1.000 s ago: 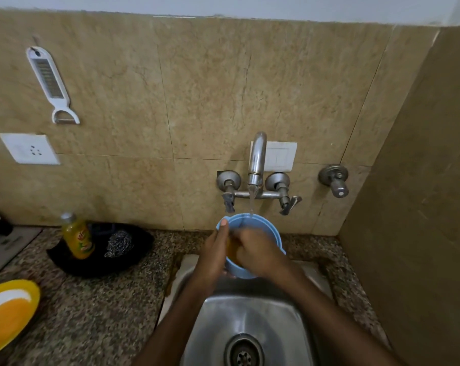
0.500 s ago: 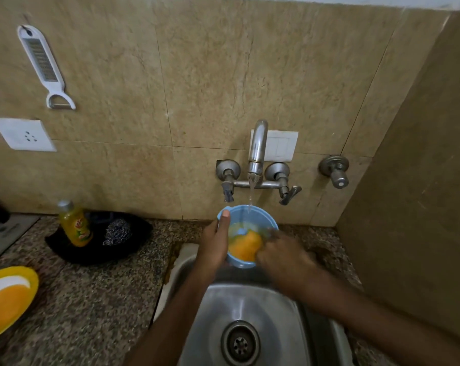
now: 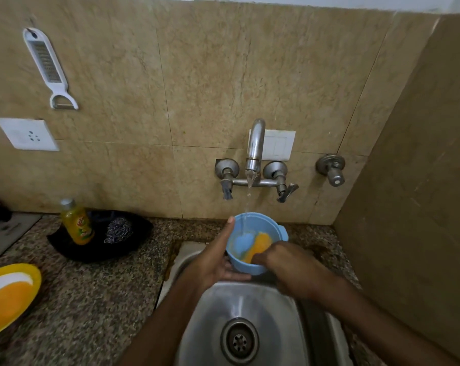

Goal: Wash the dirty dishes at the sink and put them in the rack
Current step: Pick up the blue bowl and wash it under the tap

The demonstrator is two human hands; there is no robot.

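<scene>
A light blue bowl (image 3: 273,231) with small side handles is held tilted over the steel sink (image 3: 252,313), under running water from the tap (image 3: 255,149). My left hand (image 3: 215,257) grips the bowl from its left side and underneath, thumb up along the rim. My right hand (image 3: 287,265) reaches into the bowl from the right, its fingers pressing an orange sponge (image 3: 259,245) against the inside. The fingertips of my right hand are hidden behind the bowl's rim.
A yellow plate (image 3: 9,294) lies on the granite counter at far left. A dish-soap bottle (image 3: 77,223) and steel scrubber (image 3: 117,229) sit in a black dish behind it. A grater (image 3: 45,64) hangs on the wall. A tiled side wall stands close on the right.
My right hand pulled back out of the bowl, uncovering the orange sponge, and now rubs it at the bowl's right inside. The bowl stays under the stream in my left hand.
</scene>
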